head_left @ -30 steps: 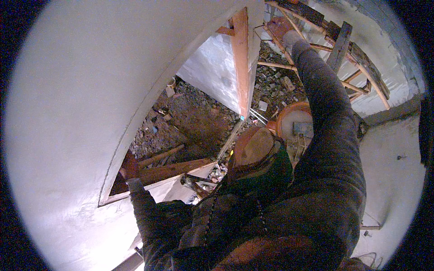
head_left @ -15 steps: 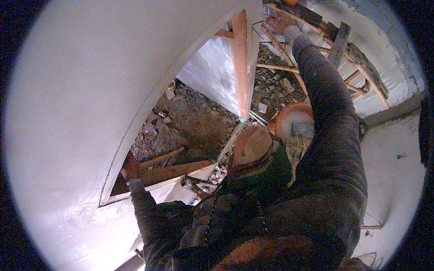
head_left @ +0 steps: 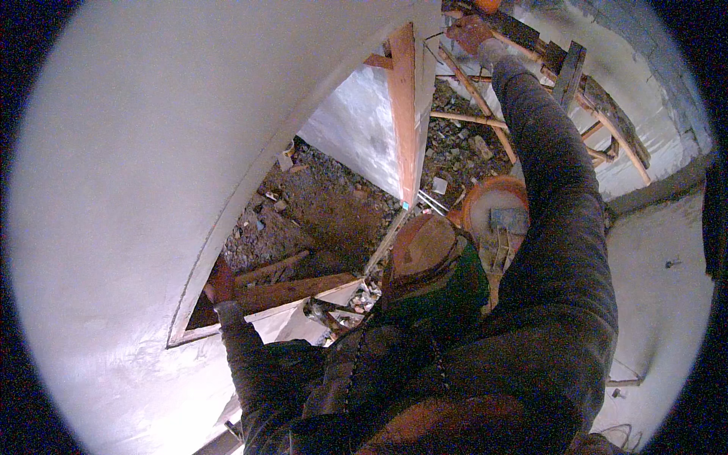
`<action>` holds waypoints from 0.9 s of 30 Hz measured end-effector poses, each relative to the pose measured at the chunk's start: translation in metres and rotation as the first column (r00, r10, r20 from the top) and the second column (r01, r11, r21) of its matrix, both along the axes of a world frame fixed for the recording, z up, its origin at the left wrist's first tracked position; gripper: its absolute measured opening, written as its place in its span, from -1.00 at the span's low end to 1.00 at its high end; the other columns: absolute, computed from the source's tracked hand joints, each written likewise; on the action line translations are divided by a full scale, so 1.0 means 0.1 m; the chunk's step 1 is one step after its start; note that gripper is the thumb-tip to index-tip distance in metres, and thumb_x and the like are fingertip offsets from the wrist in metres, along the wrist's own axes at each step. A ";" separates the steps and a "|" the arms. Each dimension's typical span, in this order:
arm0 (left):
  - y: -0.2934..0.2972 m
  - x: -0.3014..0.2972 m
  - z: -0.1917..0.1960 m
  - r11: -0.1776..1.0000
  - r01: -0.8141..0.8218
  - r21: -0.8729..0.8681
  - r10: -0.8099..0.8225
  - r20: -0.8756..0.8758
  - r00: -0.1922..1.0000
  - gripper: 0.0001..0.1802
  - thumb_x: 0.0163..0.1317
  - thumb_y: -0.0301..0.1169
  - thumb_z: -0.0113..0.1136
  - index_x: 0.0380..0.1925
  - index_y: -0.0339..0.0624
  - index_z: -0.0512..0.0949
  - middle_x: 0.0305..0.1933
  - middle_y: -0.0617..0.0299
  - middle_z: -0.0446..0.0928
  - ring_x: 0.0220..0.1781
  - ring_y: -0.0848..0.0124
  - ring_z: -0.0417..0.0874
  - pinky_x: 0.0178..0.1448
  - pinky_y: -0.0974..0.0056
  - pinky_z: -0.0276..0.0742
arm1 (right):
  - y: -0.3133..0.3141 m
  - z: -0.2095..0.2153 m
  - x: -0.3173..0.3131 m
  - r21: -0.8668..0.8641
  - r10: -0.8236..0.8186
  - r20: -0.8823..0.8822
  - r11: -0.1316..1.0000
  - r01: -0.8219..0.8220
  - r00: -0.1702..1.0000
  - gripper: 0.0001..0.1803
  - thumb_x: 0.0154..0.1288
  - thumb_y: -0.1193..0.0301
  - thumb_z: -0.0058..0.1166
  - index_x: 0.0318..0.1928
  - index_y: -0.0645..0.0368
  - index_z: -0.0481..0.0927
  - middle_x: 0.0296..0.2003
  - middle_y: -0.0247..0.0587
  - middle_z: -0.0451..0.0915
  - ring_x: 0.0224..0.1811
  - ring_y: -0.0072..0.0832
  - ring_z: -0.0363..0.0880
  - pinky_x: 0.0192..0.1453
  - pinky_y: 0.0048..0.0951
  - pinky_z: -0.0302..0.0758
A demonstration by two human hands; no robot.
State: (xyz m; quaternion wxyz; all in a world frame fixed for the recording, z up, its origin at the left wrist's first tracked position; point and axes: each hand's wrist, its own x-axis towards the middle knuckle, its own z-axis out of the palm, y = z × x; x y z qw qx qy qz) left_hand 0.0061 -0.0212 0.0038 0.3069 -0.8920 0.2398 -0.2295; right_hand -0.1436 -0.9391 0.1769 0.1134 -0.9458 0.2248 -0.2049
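Note:
My right arm stretches far up and ahead, and my right hand [head_left: 468, 32] is closed beside a thin bent metal rod [head_left: 434, 36] at the wall's edge. What its fingers hold, if anything, is too small to tell. Low on the left, my left hand [head_left: 220, 282] is closed around the corner of a wooden frame [head_left: 299, 294] set in the opening of the white wall [head_left: 136, 167]; its fingertips are partly hidden. An upright wooden board [head_left: 403, 114] lines the opposite side of the opening.
Bamboo poles and planks [head_left: 569, 76] form a scaffold at the upper right. Below lie an orange tub [head_left: 497, 184] with grey contents and rubble-strewn ground [head_left: 326, 193]. An orange round thing [head_left: 487, 5] shows at the top edge. My shoe [head_left: 426, 246] is near the middle.
My right hand has shifted slightly and its fingers look more curled beside the rod. The whole view has moved a little; my left hand stays at the frame corner.

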 end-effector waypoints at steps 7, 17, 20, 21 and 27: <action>0.16 -0.04 0.18 0.987 -0.162 0.005 0.162 -0.070 0.984 -0.48 0.51 -0.32 -0.06 0.43 -0.17 0.34 0.48 -0.09 0.38 0.51 -0.01 0.39 0.60 -0.12 0.23 | 0.12 -0.04 0.29 0.057 0.071 0.171 0.995 -0.082 0.983 -0.60 0.31 0.09 0.17 -0.07 0.11 0.77 -0.34 -0.06 0.75 -0.27 -0.23 0.71 -0.07 -0.16 0.63; 0.46 0.17 -0.18 0.984 -0.081 -0.158 0.062 -0.123 0.990 -0.44 0.49 -0.28 -0.03 0.45 -0.16 0.31 0.48 -0.10 0.38 0.49 -0.05 0.40 0.57 -0.17 0.27 | -0.04 0.06 0.26 -0.071 0.079 0.118 0.995 -0.071 0.990 -0.64 0.28 0.07 0.20 -0.23 0.09 0.79 -0.41 -0.04 0.72 -0.31 -0.16 0.69 -0.09 -0.14 0.61; 0.60 0.33 -0.33 0.960 -0.053 -0.273 0.002 -0.183 0.983 -0.42 0.48 -0.27 -0.02 0.45 -0.16 0.30 0.47 -0.10 0.38 0.49 -0.06 0.40 0.56 -0.18 0.28 | -0.06 0.23 0.20 -0.249 0.060 0.057 0.968 -0.044 0.997 -0.63 0.27 0.05 0.21 -0.23 0.10 0.79 -0.42 0.00 0.71 -0.32 -0.10 0.69 -0.14 -0.13 0.61; 0.61 0.34 -0.36 0.955 -0.038 -0.294 -0.019 -0.188 0.982 -0.42 0.47 -0.28 -0.02 0.45 -0.16 0.29 0.47 -0.11 0.38 0.48 -0.06 0.41 0.54 -0.18 0.31 | -0.05 0.27 0.18 -0.226 0.060 0.027 0.973 -0.052 0.998 -0.62 0.28 0.05 0.20 -0.23 0.10 0.79 -0.42 0.01 0.70 -0.33 -0.08 0.69 -0.15 -0.11 0.60; 0.47 0.06 -0.19 0.967 -0.124 0.223 0.091 0.155 0.984 -0.42 0.45 -0.36 0.02 0.45 -0.18 0.29 0.47 -0.16 0.37 0.48 -0.01 0.43 0.49 -0.11 0.43 | 0.40 0.39 0.20 -0.076 0.007 0.066 0.997 -0.002 0.998 -0.66 0.44 0.18 -0.02 -0.14 0.05 0.78 -0.14 -0.13 0.76 -0.06 -0.19 0.72 0.05 -0.13 0.63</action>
